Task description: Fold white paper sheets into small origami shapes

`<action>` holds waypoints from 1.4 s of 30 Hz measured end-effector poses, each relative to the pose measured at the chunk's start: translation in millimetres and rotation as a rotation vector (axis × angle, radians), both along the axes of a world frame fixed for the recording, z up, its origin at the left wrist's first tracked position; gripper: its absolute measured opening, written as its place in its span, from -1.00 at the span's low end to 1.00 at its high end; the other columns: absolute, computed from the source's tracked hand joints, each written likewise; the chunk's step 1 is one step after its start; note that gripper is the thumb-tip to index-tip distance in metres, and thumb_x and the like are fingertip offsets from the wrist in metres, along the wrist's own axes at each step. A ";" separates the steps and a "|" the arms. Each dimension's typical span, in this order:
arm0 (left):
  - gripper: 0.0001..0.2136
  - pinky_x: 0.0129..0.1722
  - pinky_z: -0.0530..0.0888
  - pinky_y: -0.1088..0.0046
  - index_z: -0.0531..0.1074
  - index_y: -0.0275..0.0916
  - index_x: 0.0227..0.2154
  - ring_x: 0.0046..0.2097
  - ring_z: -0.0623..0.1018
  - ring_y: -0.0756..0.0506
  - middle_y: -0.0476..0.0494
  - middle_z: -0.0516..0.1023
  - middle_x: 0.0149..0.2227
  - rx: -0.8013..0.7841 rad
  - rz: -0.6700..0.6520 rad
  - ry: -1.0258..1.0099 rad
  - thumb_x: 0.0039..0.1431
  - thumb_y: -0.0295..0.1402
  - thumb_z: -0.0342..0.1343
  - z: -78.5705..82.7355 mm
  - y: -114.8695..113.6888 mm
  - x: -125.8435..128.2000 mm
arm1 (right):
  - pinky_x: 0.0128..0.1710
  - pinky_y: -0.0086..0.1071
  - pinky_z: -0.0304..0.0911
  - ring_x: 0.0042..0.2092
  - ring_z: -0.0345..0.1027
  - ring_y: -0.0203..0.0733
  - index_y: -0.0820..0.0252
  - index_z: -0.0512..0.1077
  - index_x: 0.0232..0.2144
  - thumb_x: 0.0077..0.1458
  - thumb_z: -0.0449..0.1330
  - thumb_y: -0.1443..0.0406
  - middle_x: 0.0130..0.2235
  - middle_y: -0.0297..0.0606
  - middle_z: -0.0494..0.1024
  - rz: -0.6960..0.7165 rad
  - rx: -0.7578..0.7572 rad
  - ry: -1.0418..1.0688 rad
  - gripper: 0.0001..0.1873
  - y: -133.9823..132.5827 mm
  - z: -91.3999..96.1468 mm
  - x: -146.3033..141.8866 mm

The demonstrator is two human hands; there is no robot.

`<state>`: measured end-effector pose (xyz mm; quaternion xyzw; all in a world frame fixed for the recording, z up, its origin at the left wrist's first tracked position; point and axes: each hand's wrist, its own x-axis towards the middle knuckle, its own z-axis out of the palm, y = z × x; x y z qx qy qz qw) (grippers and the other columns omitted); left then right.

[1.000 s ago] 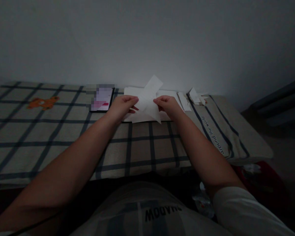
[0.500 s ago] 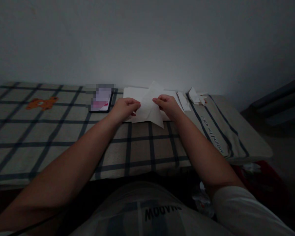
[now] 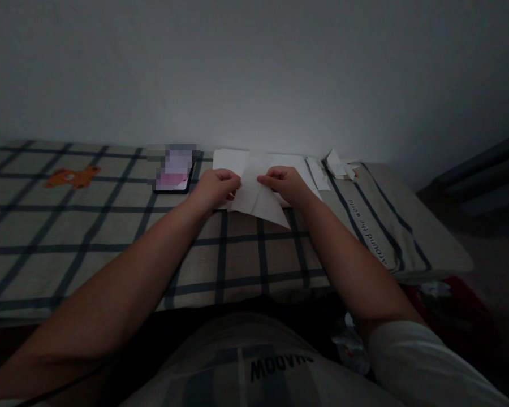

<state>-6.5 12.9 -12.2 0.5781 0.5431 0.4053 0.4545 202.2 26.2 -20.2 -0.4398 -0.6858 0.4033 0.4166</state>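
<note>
A creased sheet of paper (image 3: 254, 198) is held up between my two hands, its lower right corner sticking out toward me. My left hand (image 3: 217, 186) pinches the paper's left edge between thumb and fingers. From the right, my right hand (image 3: 283, 182) grips it with thumb and forefinger near the middle. Beneath and behind lie flat white sheets (image 3: 229, 161) on the checked tablecloth (image 3: 246, 254). Part of those sheets is hidden by the held paper and my hands.
Left of the sheets lies a phone (image 3: 176, 169) with a lit, blurred screen. A narrow paper strip (image 3: 318, 174) and torn, folded scraps (image 3: 340, 167) lie to the right. An orange bear figure (image 3: 72, 177) is at far left. Below the right edge stands a red bin (image 3: 470, 305).
The held paper has turned slightly; its top point no longer stands up, and its lower corner has swung right and toward me. My right hand has shifted a little left.
</note>
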 end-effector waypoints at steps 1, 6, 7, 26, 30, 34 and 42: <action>-0.93 -0.57 0.30 0.56 0.47 -0.22 -0.53 -0.54 0.36 0.03 -0.01 0.45 -0.56 -0.003 0.001 0.003 -0.12 -0.34 0.19 -0.7 0.5 0.0 | -0.44 -0.36 -0.04 -0.48 0.01 -0.35 0.16 0.35 -0.59 0.01 0.32 0.03 -0.57 -0.46 0.21 -0.003 0.009 -0.012 -0.61 -0.3 0.2 -0.3; -0.94 -0.56 0.32 0.56 0.47 -0.22 -0.56 -0.54 0.37 0.04 -0.02 0.47 -0.54 -0.066 0.007 -0.083 -0.13 -0.36 0.22 2.0 -1.3 1.0 | -0.45 -0.35 -0.10 -0.48 -0.01 -0.35 0.16 0.35 -0.60 0.03 0.31 0.05 -0.58 -0.46 0.19 -0.028 0.063 -0.037 -0.62 0.0 -1.6 -1.4; -0.94 -0.55 0.33 0.57 0.48 -0.22 -0.54 -0.52 0.39 0.04 -0.02 0.49 -0.52 -0.074 0.014 -0.109 -0.13 -0.37 0.23 2.8 -1.5 1.2 | -0.44 -0.35 -0.09 -0.48 -0.01 -0.35 0.16 0.36 -0.60 0.03 0.31 0.05 -0.58 -0.46 0.20 -0.037 0.073 -0.034 -0.62 0.5 -2.1 -1.4; -0.89 -0.48 0.36 0.58 0.45 -0.23 -0.59 -0.45 0.41 0.05 -0.03 0.43 -0.49 -0.196 0.035 -0.229 -0.01 -0.45 0.21 5.9 1.5 3.3 | -0.41 -0.34 -0.10 -0.46 -0.01 -0.33 0.14 0.31 -0.61 0.06 0.30 0.09 -0.57 -0.44 0.17 -0.151 0.125 0.080 -0.63 0.2 1.2 -0.9; -0.88 -0.45 0.38 0.58 0.45 -0.22 -0.62 -0.45 0.40 0.06 -0.01 0.43 -0.50 -0.190 0.044 -0.199 -0.04 -0.46 0.23 4.1 2.7 2.3 | -0.41 -0.33 -0.09 -0.45 -0.01 -0.32 0.13 0.32 -0.60 0.04 0.30 0.06 -0.56 -0.44 0.17 -0.160 0.128 0.054 -0.62 0.7 0.3 -1.5; -0.91 -0.45 0.40 0.57 0.46 -0.22 -0.61 -0.45 0.41 0.05 -0.02 0.46 -0.49 -0.183 0.048 -0.192 -0.08 -0.47 0.23 1.4 3.6 1.7 | -0.42 -0.33 -0.10 -0.45 0.00 -0.32 0.14 0.31 -0.60 0.04 0.30 0.06 -0.56 -0.43 0.18 -0.158 0.128 0.067 -0.62 2.0 -1.4 -1.5; -0.87 -0.31 0.45 0.57 0.57 -0.25 -0.48 -0.33 0.50 0.03 -0.06 0.58 -0.39 -0.184 -0.050 -0.269 -0.14 -0.52 0.17 3.4 2.7 0.2 | -0.43 -0.35 -0.08 -0.47 0.00 -0.34 0.15 0.31 -0.60 0.03 0.31 0.08 -0.57 -0.46 0.19 -0.213 0.124 0.074 -0.63 5.5 -3.0 -0.6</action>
